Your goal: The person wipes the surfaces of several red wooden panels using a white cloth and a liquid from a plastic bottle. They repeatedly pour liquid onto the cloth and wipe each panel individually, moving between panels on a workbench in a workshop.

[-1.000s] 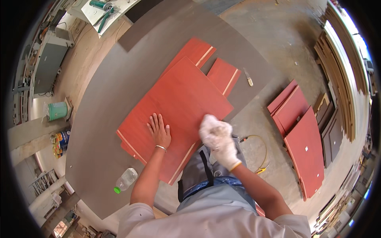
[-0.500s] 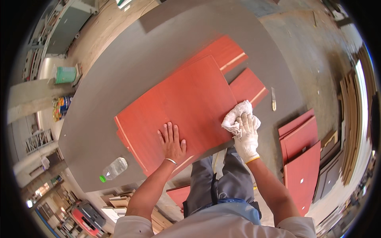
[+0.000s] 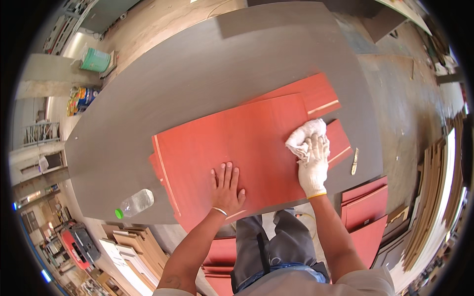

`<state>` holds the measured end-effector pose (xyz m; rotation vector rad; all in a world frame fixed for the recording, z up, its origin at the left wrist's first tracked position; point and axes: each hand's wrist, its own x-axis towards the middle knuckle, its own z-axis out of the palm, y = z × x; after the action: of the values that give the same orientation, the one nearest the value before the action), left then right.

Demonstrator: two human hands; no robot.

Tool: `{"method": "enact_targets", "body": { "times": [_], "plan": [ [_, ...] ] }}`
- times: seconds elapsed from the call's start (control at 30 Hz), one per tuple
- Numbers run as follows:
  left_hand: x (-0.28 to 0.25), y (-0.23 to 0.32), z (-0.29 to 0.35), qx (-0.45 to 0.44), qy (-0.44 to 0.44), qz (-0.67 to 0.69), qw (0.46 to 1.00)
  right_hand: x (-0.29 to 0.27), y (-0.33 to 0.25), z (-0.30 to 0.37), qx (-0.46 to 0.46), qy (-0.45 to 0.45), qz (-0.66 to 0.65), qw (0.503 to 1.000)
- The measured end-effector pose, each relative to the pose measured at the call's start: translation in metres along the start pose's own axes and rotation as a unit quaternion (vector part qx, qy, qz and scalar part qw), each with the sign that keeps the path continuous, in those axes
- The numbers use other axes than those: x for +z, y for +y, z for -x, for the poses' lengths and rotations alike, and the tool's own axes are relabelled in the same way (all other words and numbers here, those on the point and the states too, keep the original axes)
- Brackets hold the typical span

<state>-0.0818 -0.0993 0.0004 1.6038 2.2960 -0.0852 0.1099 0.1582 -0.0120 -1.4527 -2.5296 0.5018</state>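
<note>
A large red wooden panel (image 3: 237,138) lies flat on a dark grey table (image 3: 197,74), on top of other red boards (image 3: 296,91) whose ends stick out at the right and back. My bare left hand (image 3: 227,190), with a bracelet at the wrist, rests flat on the panel's near part, fingers stretched out. In my right hand (image 3: 313,167), which wears a white knit glove, is a crumpled white cloth (image 3: 307,135), pressed on the panel's right edge. The glove hides part of the cloth.
A clear plastic bottle (image 3: 138,202) with a green cap lies at the table's left. By the right edge lies a putty knife (image 3: 355,162). Red panels (image 3: 365,207) lean below on the right, near stacked boards (image 3: 424,197). A green bucket (image 3: 95,60) stands beyond the table.
My right hand has slid the cloth along the panel's right edge, away from me. My left hand stays flat on the panel. The whole view has turned and shifted.
</note>
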Motion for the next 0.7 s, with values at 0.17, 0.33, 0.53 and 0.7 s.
{"method": "enact_targets", "body": {
  "times": [0.17,0.33,0.53,0.7],
  "plan": [
    [-0.002,0.008,-0.01,0.012,-0.03,0.025,0.999,0.005,-0.032,-0.093,0.012,0.077,0.002,0.997],
    [0.006,-0.005,-0.002,-0.012,-0.046,0.032,0.998,0.016,-0.193,-0.107,-0.116,0.115,-0.155,0.974],
    [0.016,-0.009,-0.006,-0.02,-0.064,0.176,0.982,0.096,-0.3,-0.093,-0.349,-0.064,-0.126,0.926],
    [-0.005,-0.01,-0.003,0.007,-0.006,0.086,0.996,0.047,-0.128,-0.111,-0.126,0.003,-0.091,0.988]
  ]
}}
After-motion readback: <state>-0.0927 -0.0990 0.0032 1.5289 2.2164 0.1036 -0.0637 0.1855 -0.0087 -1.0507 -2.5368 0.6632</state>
